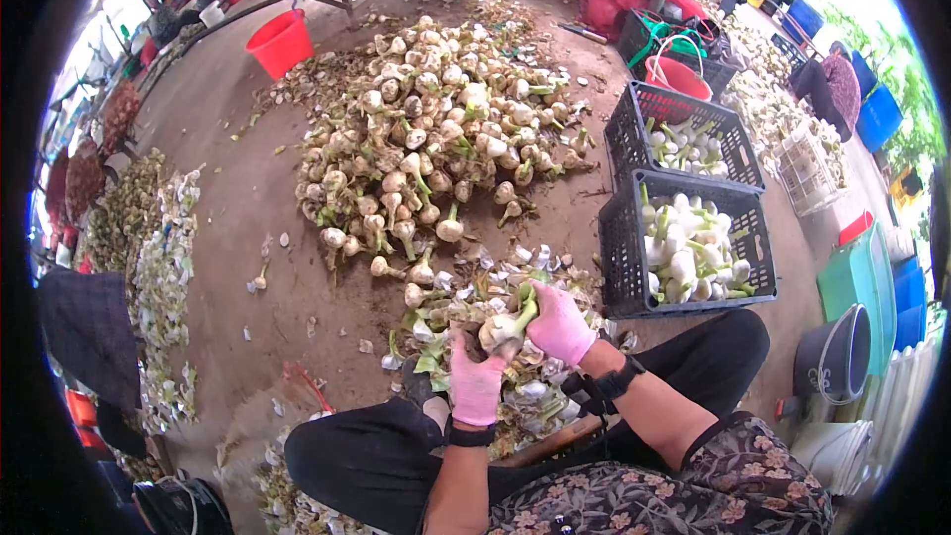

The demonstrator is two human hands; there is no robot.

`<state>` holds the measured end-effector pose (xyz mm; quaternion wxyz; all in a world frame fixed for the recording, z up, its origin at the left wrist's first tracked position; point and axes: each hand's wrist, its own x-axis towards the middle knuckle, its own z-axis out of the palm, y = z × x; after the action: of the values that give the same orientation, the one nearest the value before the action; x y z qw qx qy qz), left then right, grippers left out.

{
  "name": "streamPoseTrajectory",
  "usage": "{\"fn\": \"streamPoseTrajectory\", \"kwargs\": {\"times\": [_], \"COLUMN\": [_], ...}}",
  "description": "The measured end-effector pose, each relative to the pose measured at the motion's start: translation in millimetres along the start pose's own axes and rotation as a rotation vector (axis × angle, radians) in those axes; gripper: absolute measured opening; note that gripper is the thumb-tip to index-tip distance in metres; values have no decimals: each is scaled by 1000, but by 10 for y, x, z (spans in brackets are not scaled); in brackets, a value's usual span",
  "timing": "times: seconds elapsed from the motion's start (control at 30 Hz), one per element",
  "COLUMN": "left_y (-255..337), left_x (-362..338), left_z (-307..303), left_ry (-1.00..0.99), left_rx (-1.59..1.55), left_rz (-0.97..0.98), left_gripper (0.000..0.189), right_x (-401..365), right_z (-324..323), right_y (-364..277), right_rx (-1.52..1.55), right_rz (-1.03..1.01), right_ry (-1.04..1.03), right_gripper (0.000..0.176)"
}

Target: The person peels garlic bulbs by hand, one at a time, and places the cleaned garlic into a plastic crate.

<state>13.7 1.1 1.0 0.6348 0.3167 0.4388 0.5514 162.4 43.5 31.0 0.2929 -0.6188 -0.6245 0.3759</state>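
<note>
Both my hands wear pink gloves and meet over a heap of peeled skins (540, 401). A garlic bulb (498, 333) with a green stem is between them. My right hand (561, 325) is closed round the stem. At the bulb's lower left side is my left hand (475, 381), thumb up against it; its other fingers are partly hidden, and whether it holds a tool is too small to tell. Ahead lies a big pile of untrimmed garlic (426, 129). A black crate (688, 243) of cleaned garlic stands to the right of my hands.
Behind that crate is another black crate (684, 134) with garlic. A red bucket (279, 44) stands at the back left, a pink bucket (679, 77) at the back right. Grey and white buckets are at the lower right. Other people sit at the far right.
</note>
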Motion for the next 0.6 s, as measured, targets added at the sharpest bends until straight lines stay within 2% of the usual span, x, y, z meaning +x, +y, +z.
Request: {"fn": "streamPoseTrajectory", "kwargs": {"times": [0.03, 0.07, 0.13, 0.2, 0.27, 0.3, 0.37, 0.4, 0.47, 0.53, 0.6], "left_y": [-61, -110, -34, -29, -71, -193, -307, -222, 16, -10, -38], "left_x": [17, 30, -45, -151, -131, -117, -22, -17, -25, -24, -12], "left_z": [-47, -78, -17, 32, -22, -102, -181, -120, 52, 61, 51], "left_ry": [-19, -40, -105, -145, -184, -204, -228, -230, -152, -158, -138], "left_rx": [-31, -62, 8, -267, -186, -166, -182, -182, -317, -296, -321], "left_rz": [-54, -110, -127, -259, -184, -149, -128, -130, -226, -214, -200], "left_gripper": [54, 55, 56, 50, 50, 51, 56, 56, 52, 50, 48], "right_x": [57, 125, 293, 424, 349, 256, 89, 39, -36, -106, -143], "right_z": [74, 108, 85, -22, -114, -134, -310, -377, -493, -449, -362], "right_y": [125, 255, 366, 616, 786, 731, 385, 259, 61, 10, 12], "right_rx": [-107, -107, -264, -311, -395, -397, -23, -23, 360, 413, 333], "right_rz": [-26, -21, 89, 317, 21, 27, -88, -85, -115, -50, -16], "right_ry": [73, 81, 120, 76, -111, -120, -109, -107, -247, -272, -188], "right_gripper": [32, 32, 27, 27, 33, 33, 41, 41, 53, 51, 46]}}
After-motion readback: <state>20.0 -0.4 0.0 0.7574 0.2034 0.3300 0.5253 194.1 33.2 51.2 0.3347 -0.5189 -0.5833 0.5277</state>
